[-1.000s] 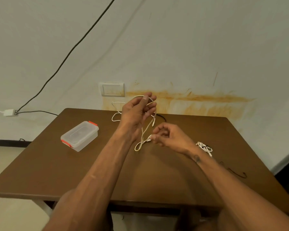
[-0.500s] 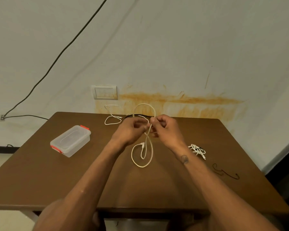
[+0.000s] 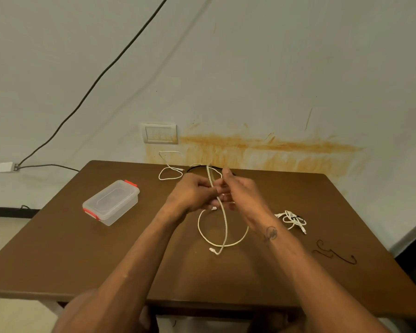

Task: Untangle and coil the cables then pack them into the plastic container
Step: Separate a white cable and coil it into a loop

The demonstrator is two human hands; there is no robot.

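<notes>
A cream cable point(image 3: 223, 227) is pinched between the fingers of the left hand point(image 3: 192, 193) and right hand point(image 3: 240, 193) above the middle of the bench point(image 3: 58, 248), its loop hanging down, not yet coiled. A white tangle point(image 3: 292, 219) near the right edge and a thin cable point(image 3: 169, 174) at the far edge are left untouched. The plastic container point(image 3: 111, 201), toward the left edge, is lidded and appears empty.

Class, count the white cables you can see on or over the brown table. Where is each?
3. One white cable is held by both hands over the table's middle; a thin white cable lies at the far edge; a tangled white bundle sits right, possibly holding more.
</notes>
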